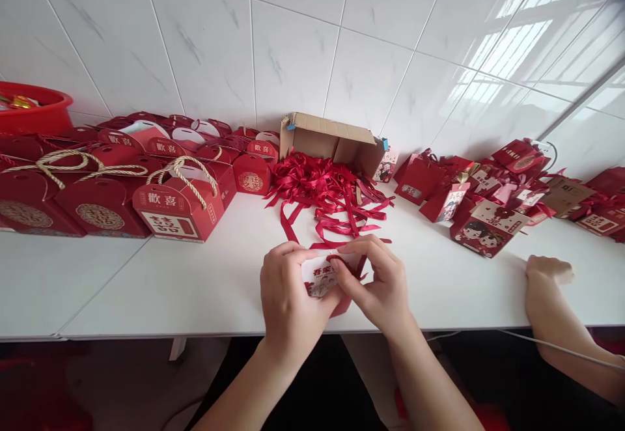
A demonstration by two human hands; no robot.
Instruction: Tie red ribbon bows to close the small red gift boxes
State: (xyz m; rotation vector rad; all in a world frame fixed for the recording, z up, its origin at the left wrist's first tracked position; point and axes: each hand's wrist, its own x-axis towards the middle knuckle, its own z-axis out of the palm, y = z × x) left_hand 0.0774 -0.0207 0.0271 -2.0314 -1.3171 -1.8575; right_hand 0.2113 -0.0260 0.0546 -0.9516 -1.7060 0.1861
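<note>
Near the table's front edge, both my hands are on a small red and white gift box (319, 276) with printed characters on its pale face. My left hand (288, 288) grips the box's left side, thumb along the lower front. My right hand (378, 281) pinches a dark red ribbon (334, 258) at the top of the box between thumb and fingers. The box's right side is partly hidden behind my right hand. Just beyond my hands lies a tangled heap of red ribbons (317, 180), spilling from a cardboard box (332, 130) lying on its side.
Rows of red gift boxes (176, 206) with rope handles stand at the left. A red basin (36, 109) is behind them. More boxes with ribbons (488, 226) crowd the right side. Another person's hand (549, 275) rests on the white table (195, 288) at right.
</note>
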